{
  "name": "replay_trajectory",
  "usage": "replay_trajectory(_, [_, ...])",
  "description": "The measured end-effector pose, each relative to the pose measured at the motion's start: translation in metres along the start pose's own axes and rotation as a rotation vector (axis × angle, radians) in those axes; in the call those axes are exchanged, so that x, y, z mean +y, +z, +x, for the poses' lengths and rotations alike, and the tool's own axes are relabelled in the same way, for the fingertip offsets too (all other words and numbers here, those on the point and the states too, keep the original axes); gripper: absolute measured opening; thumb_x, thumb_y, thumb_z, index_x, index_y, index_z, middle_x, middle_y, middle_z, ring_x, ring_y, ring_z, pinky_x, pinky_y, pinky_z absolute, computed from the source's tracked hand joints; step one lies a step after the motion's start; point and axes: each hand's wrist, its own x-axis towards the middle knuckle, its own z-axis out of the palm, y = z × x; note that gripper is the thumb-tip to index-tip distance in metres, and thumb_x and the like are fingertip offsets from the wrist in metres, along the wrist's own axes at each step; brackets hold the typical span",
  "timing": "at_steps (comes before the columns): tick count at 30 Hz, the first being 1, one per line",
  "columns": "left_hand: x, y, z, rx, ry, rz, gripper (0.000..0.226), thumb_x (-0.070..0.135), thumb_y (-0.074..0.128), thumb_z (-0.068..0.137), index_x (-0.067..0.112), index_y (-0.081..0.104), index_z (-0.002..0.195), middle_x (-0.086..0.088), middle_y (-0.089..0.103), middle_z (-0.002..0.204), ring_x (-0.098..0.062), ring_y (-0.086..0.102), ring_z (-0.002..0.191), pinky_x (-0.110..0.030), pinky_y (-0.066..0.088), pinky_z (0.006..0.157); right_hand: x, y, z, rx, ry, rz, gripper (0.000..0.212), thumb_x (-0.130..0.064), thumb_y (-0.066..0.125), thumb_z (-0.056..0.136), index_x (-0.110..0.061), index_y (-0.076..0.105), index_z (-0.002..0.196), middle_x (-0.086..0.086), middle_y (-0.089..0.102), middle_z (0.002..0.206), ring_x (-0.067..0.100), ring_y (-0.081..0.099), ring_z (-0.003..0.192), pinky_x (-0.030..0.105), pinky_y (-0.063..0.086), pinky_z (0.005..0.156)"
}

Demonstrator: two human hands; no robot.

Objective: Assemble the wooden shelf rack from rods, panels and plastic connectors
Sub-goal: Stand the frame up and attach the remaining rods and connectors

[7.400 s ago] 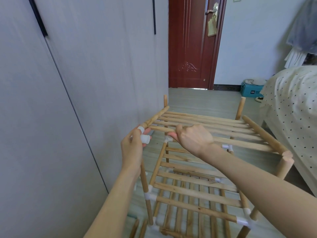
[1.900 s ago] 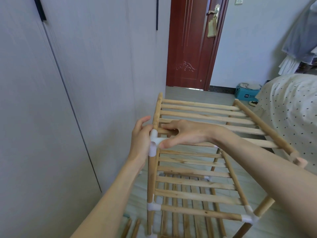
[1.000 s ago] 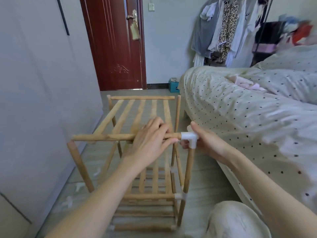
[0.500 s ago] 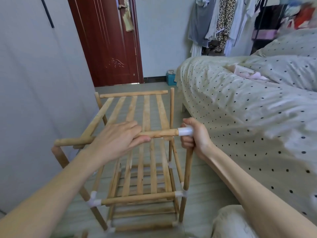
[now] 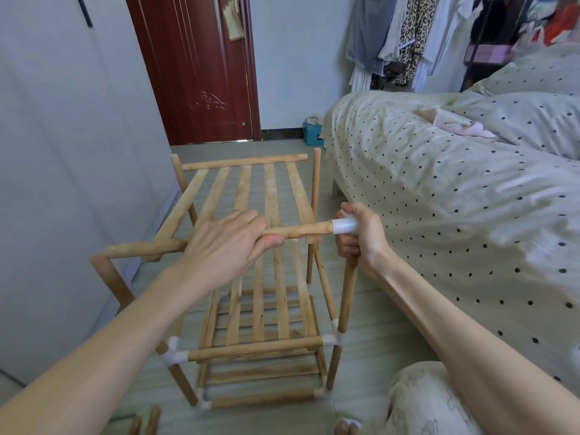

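Note:
The wooden shelf rack [image 5: 257, 346] stands on the floor between a wall and a bed, with slatted panels on three levels. My left hand [image 5: 226, 243] grips the near top rod [image 5: 301, 230], fingers over it and thumb under. My right hand [image 5: 361, 237] is wrapped round the white plastic connector [image 5: 343, 226] at the rod's right end, on top of the near right upright rod [image 5: 346, 296]. At its left end the top rod meets the near left post [image 5: 111, 277] with no white connector visible there. White connectors join the lower corners [image 5: 172, 356].
A grey wall or wardrobe [image 5: 62, 152] runs close along the left. A bed with a dotted cover [image 5: 455, 199] is close on the right. Two loose rods [image 5: 144, 422] lie on the floor at the bottom left. A red door [image 5: 194, 67] and hanging clothes [image 5: 401, 36] stand behind.
Since 1.9 s ago I turned from the rack's left near corner to its right one. Over the last second my right hand closed round the white connector; my left hand slid left along the top rod.

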Motion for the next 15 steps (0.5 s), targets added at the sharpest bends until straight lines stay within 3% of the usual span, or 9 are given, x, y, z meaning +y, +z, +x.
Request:
replay_trajectory(7, [0.006,0.0,0.004,0.009,-0.031,0.013,0.05,0.064,0.004,0.082,0.025,0.035,0.08,0.01,0.035,0.078,-0.008,0.038,0.07,-0.025,0.022,0.049,0.003,-0.004,0.003,0.077,-0.086,-0.038,0.029,-0.021,0.037,0.09,-0.017,0.037,0.061,-0.009,0.026,0.04,0.007,0.019,0.033,0.017,0.02,0.036])
replay_trajectory(11, [0.007,-0.003,0.003,0.034,-0.003,0.017,0.056,0.06,0.014,0.086,0.018,0.05,0.092,0.008,0.036,0.087,-0.008,0.038,0.077,-0.022,0.024,0.05,0.005,-0.006,0.007,0.216,-0.247,-0.133,0.019,-0.019,0.042,0.082,-0.012,0.049,0.066,-0.005,0.034,0.047,0.007,0.028,0.037,0.017,0.023,0.039])
replay_trajectory(15, [-0.01,-0.01,-0.02,0.05,0.044,-0.016,0.041,0.043,0.034,0.092,0.014,0.059,0.106,0.001,0.05,0.097,-0.014,0.048,0.088,-0.025,0.038,0.065,0.01,-0.001,0.009,0.439,-0.33,-0.259,0.038,-0.034,0.034,0.093,-0.018,0.042,0.059,-0.008,0.04,0.054,0.008,0.039,0.052,0.027,0.032,0.054])
